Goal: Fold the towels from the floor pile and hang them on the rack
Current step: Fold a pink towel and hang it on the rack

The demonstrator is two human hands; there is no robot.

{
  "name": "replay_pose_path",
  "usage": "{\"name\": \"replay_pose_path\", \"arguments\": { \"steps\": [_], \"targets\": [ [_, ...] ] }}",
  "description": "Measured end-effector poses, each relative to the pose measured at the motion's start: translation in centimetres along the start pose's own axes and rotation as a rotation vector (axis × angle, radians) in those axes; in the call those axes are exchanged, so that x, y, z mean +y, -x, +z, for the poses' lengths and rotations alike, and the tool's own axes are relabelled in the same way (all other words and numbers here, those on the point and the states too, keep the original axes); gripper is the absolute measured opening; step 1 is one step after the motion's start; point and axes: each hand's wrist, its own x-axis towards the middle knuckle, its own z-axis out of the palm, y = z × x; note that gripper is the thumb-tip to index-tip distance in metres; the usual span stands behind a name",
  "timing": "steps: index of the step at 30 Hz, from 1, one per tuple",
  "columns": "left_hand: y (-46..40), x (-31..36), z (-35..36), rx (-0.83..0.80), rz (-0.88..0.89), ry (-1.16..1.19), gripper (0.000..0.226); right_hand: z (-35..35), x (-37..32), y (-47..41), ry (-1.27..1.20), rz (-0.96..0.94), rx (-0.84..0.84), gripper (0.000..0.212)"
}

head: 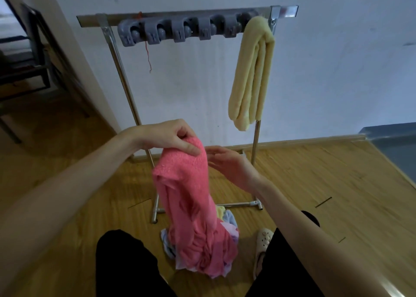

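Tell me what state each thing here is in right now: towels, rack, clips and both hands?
Pink towel: lifted, unfolded, lower end on the pile.
Yellow towel: folded, hanging at the rack's right end.
Floor pile: loose, unfolded towels.
Rack: upright; one towel hung.
Grey clips: hold nothing.
Left hand: pinches the pink towel's top.
Right hand: fingers relaxed, beside the towel, holding nothing.

Person, head view: both forearms showing bare, no sleeves reaching into view; left hand [167,137] and right hand [229,166] wearing no gloves; black trousers [126,267] covering both legs; pale perforated clog-style slipper [262,249] showing beside the right leg.
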Motion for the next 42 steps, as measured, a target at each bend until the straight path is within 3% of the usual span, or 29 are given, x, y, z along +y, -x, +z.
{"name": "replay_pose_path", "arguments": {
  "steps": [2,4,8,12,17,19,21,25,29,33,37,42],
  "targets": [
    [0.2,-0.3,0.1,-0.003,-0.011,0.004,0.005,0.6,-0.8,-0.1,0.088,-0.017,-0.143,0.042],
    [0.4,-0.6,0.3,0.008,-0.031,0.041,0.009,0.5,-1.0,0.0,0.219,-0.013,-0.172,0.035],
    [0.5,-2.0,0.9,0.057,-0.082,0.095,0.009,-0.8,-2.5,0.5,0.310,-0.031,-0.119,0.030],
    [0.5,-3.8,1.5,0.134,-0.117,0.141,0.025,-3.4,-4.3,1.1,0.374,-0.062,-0.064,0.017],
    [1.0,-4.6,1.0,0.121,-0.107,0.230,0.030,-7.6,-5.4,2.1,0.545,-0.065,0.110,0.027],
    [0.6,-3.9,0.3,0.117,-0.080,0.249,0.027,-8.5,-6.3,1.7,0.663,-0.134,0.179,0.017],
    [-0.4,-3.1,-0.7,0.188,-0.045,0.105,0.018,-8.8,-7.4,0.6,0.790,-0.206,0.200,0.019],
    [-3.7,-2.2,-3.9,0.290,-0.064,-0.221,0.038,-9.1,-9.6,-2.2,1.145,-0.307,0.085,0.035],
    [-6.0,-0.9,-7.3,0.378,-0.103,-0.366,0.023,-9.2,-12.4,-4.1,1.406,-0.356,0.016,0.036],
    [-7.7,0.6,-10.5,0.441,-0.066,-0.485,0.038,-9.6,-15.3,-5.9,1.505,-0.382,0.090,0.052],
    [-9.4,2.2,-13.4,0.583,0.010,-0.596,0.053,-9.8,-18.2,-8.1,1.515,-0.462,0.228,0.046],
    [-12.1,4.8,-16.5,0.889,0.183,-0.700,0.051,-9.0,-21.0,-10.7,1.380,-0.612,0.532,0.034]
  ]
}}
